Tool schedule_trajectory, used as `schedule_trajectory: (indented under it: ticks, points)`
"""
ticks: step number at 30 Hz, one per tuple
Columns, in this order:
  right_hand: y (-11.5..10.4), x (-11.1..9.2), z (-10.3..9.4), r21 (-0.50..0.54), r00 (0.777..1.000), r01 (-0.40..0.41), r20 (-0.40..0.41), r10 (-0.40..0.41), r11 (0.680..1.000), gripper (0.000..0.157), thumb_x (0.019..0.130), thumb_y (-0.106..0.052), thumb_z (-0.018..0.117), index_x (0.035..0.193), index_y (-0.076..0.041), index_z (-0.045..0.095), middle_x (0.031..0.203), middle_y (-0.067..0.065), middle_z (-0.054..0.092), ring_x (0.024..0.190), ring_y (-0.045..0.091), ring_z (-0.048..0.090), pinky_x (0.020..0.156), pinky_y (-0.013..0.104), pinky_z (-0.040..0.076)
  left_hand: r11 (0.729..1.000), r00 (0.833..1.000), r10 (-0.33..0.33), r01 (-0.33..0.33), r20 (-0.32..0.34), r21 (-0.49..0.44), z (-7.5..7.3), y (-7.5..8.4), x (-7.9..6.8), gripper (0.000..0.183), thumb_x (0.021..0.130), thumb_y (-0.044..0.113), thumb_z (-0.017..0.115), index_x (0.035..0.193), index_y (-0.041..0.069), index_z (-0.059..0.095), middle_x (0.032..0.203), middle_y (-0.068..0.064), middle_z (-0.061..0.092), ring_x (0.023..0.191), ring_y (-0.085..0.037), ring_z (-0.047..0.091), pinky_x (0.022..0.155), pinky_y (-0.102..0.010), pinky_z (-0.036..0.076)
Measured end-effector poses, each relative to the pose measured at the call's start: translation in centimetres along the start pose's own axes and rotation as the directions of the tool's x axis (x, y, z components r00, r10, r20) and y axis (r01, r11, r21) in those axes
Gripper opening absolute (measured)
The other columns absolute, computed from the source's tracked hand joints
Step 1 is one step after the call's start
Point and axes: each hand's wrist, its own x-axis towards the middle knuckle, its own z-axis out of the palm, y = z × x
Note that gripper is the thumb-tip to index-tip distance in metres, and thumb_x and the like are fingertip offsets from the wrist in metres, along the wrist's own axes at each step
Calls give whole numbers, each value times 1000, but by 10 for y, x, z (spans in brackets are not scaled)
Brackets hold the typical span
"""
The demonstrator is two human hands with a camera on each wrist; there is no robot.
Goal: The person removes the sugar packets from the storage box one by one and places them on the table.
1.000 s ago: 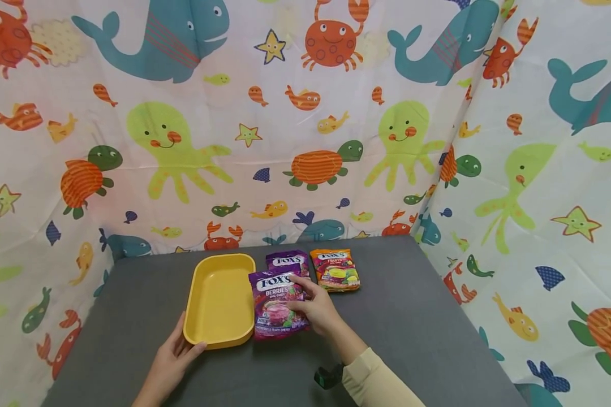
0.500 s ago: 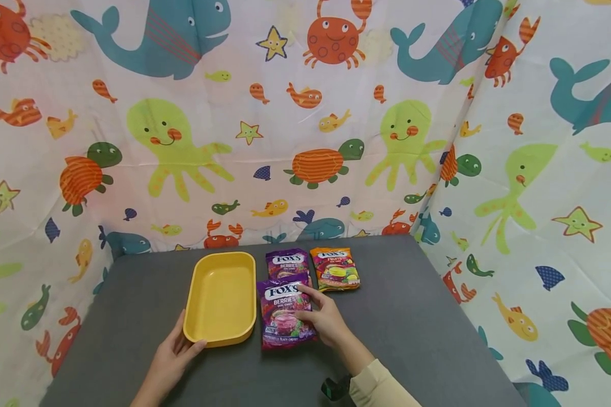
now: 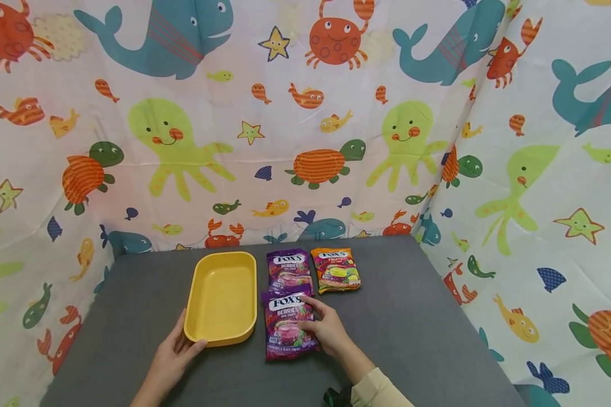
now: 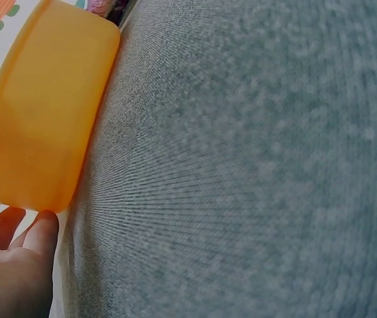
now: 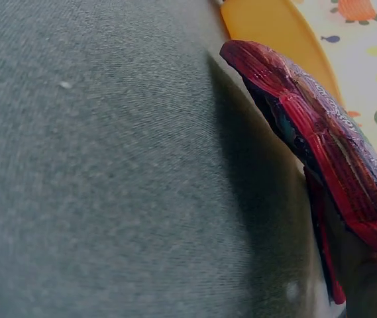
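A yellow plastic tray [image 3: 221, 299] stands left of centre on the grey table in the head view. My left hand [image 3: 170, 353] grips its near-left corner, thumb at the rim; fingertips touch the tray's side [image 4: 49, 112] in the left wrist view. My right hand [image 3: 332, 332] holds a purple Fox's Berries candy bag [image 3: 283, 334] by its right side, just right of the tray. That bag [image 5: 321, 146] is tilted above the tabletop in the right wrist view, casting a shadow. Behind it lies a second purple Berries bag [image 3: 289, 268], its lower edge partly covered.
An orange Fox's Fruits candy bag [image 3: 336, 271] lies at the back, right of the second purple bag. A printed sea-animal curtain [image 3: 265, 186] borders the grey table [image 3: 407, 316]. A small black object [image 3: 336, 397] shows beside the right sleeve.
My right hand has drawn the purple candy bag toward me and slightly right, away from the tray, uncovering more of the second purple bag. The left hand and tray stay put.
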Motion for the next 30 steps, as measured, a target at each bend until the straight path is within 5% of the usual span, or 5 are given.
schedule_trajectory:
  ticks: [17, 27, 30]
  points:
    - [11, -1, -5, -33, 999, -22, -29, 21, 999, 64, 84, -7, 81, 144, -15, 58, 152, 21, 47, 133, 35, 48, 108, 51, 49, 999, 1000, -30, 29, 9, 23, 0, 1, 1, 105, 91, 43, 73, 163, 24, -2, 169, -5, 7, 153, -31, 20, 100, -10, 45]
    - [9, -3, 0, -112, 997, -23, -76, 14, 993, 67, 81, -4, 81, 143, -12, 58, 148, 23, 50, 131, 37, 49, 110, 58, 44, 1000, 1000, -27, 26, 14, 17, -1, -1, 1, 105, 92, 43, 73, 162, 25, -3, 169, -4, 6, 153, -31, 19, 95, -4, 43]
    - [8, -4, 0, -213, 997, -9, -73, -7, 977, 65, 84, -8, 80, 144, -15, 57, 149, 22, 49, 133, 39, 48, 111, 61, 41, 1000, 999, -27, 26, 19, 11, -1, -1, 2, 105, 92, 43, 73, 162, 25, -3, 169, -3, 5, 153, -31, 18, 95, -4, 43]
